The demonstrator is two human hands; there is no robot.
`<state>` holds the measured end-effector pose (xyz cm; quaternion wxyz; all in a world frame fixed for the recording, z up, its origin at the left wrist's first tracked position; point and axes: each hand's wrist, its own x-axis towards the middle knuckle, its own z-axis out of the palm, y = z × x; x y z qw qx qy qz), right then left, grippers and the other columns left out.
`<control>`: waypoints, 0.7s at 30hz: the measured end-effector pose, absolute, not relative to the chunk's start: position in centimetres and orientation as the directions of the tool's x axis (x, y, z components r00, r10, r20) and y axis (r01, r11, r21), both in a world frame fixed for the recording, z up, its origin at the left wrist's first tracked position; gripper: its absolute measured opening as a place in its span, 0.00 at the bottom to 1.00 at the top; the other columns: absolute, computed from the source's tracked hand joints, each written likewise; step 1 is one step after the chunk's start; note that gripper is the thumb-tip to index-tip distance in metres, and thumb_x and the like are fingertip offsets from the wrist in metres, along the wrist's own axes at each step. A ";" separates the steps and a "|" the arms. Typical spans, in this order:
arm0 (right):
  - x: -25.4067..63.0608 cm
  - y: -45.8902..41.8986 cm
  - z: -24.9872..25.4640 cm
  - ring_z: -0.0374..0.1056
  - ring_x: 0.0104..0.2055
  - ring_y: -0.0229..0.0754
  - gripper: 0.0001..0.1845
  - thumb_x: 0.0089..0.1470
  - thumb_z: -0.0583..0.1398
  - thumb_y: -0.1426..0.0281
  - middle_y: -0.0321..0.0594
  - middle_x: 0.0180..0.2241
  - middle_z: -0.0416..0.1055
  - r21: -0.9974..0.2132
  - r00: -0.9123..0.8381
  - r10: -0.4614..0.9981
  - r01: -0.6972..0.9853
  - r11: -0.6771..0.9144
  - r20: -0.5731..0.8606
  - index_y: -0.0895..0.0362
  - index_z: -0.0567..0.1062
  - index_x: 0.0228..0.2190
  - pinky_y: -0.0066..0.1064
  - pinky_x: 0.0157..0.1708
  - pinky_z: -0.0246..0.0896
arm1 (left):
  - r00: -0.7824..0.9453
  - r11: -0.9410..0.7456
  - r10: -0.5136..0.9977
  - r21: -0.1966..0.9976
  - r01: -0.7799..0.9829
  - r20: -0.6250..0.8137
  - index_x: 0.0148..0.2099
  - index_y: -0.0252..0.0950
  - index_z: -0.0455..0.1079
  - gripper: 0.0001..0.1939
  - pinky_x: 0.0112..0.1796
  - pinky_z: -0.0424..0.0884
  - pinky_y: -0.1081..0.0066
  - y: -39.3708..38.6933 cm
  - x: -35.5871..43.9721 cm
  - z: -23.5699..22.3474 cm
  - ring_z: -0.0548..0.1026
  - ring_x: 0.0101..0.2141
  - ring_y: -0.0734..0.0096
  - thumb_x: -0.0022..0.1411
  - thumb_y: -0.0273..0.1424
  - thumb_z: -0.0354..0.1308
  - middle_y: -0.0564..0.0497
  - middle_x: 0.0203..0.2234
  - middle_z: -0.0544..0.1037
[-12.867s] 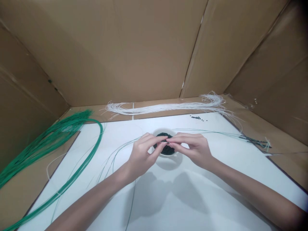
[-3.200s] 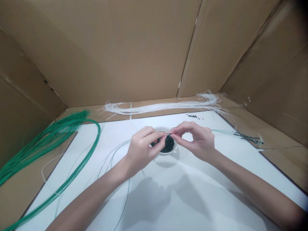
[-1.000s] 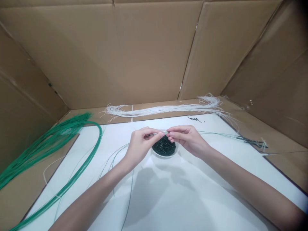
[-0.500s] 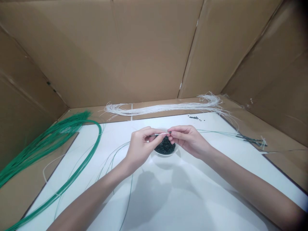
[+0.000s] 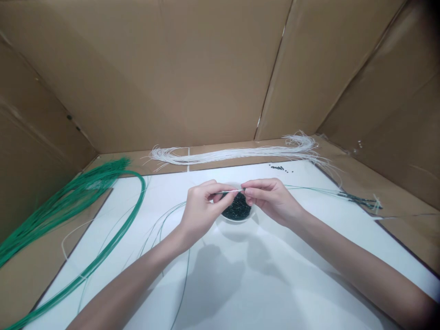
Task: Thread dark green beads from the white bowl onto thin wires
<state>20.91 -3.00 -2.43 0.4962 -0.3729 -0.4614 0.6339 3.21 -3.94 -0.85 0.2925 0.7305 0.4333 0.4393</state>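
Wire strand (image 5: 231,190), thin and pale, runs level between both hands, just above the bowl, its end pinched at the right hand's fingertips. Cardboard box (image 5: 144,78) walls surround the whole setup on the far, left and right sides, with a cardboard base (image 5: 405,238) under everything. White sheet (image 5: 330,220) lies on that base and takes up most of the work area. Green wire bundle (image 5: 82,183) sits at left, partly on the base, with a long loop curving down over the sheet's left part. White wire bundle (image 5: 237,153) lies in a long band along the far edge, past the sheet, its ends fanning out at right. Loose thin wires (image 5: 161,233) trail across the sheet left of the left hand. Finished-looking wires with dark beads (image 5: 357,198) lie at right, their thin stems reaching toward the right hand. White bowl (image 5: 237,220) sits mid-sheet, just beyond and below both hands, not touched by the arms. Left hand (image 5: 201,213) is narrow, thumb and fingers closed on the strand. Right hand (image 5: 268,199) is also narrow, pinching near the strand's end, fingertips almost meeting the left hand's. Dark green beads (image 5: 237,208) fill the bowl. Small loose beads (image 5: 280,168) sit near the sheet's far edge.
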 end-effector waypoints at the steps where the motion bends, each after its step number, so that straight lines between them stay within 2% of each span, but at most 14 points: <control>1: 20.9 -3.0 -2.4 0.62 0.19 0.30 0.07 0.34 0.68 0.70 0.34 0.19 0.71 -0.956 -0.230 0.973 -0.283 -0.078 -0.012 0.54 0.79 0.23 0.27 0.23 0.61 | 0.238 -0.452 0.891 0.808 0.379 0.386 0.31 0.38 0.75 0.09 0.24 0.57 0.76 -3.9 3.2 -0.9 0.59 0.21 0.78 0.54 0.35 0.56 0.55 0.17 0.61; 15: 20.9 -3.0 -2.5 0.62 0.19 0.29 0.07 0.34 0.67 0.71 0.34 0.20 0.72 -0.952 -0.242 0.970 -0.296 -0.079 -0.006 0.54 0.79 0.23 0.25 0.23 0.60 | 0.238 -0.467 0.883 0.793 0.390 0.404 0.32 0.39 0.75 0.07 0.24 0.57 0.76 -4.0 3.3 -0.8 0.59 0.21 0.78 0.54 0.33 0.56 0.55 0.17 0.63; 18: 20.9 -3.2 -2.5 0.62 0.19 0.29 0.06 0.36 0.67 0.71 0.35 0.21 0.72 -0.976 -0.207 0.977 -0.219 0.009 0.056 0.55 0.79 0.24 0.26 0.22 0.61 | 0.236 -0.491 0.871 0.767 0.413 0.430 0.32 0.38 0.75 0.08 0.24 0.57 0.77 -4.1 3.3 -0.9 0.60 0.21 0.78 0.55 0.32 0.55 0.55 0.17 0.63; 21: 20.7 -3.5 -2.4 0.65 0.24 0.32 0.04 0.40 0.65 0.72 0.37 0.26 0.73 -0.976 -0.159 0.964 -0.088 0.201 0.213 0.55 0.78 0.25 0.25 0.23 0.63 | 0.253 -0.534 0.845 0.718 0.447 0.471 0.32 0.37 0.75 0.08 0.24 0.57 0.77 -4.2 3.3 -1.0 0.60 0.21 0.79 0.56 0.31 0.54 0.55 0.17 0.62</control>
